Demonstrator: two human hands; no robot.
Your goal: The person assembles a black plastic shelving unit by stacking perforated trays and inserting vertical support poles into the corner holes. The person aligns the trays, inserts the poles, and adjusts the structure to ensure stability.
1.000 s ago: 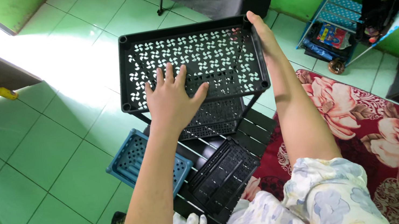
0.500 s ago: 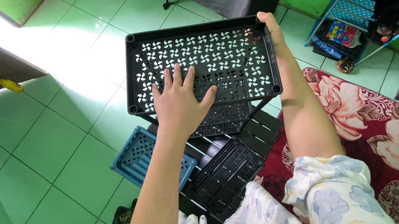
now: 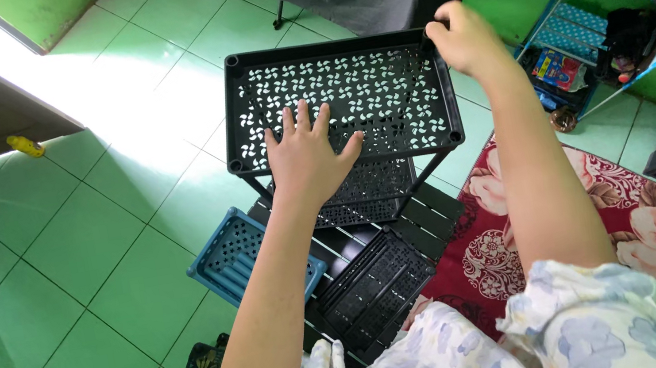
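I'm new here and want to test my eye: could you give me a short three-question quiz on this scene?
1. True or false: the left hand lies flat, fingers spread, on the black perforated plastic shelf tray.
2. Which corner of that tray does the right hand meet? A) near left B) far right C) near right
3. Fill in: the blue perforated plastic basket on the green tiled floor sits ___ the left forearm.

Key: 1 true; 2 B; 3 under.
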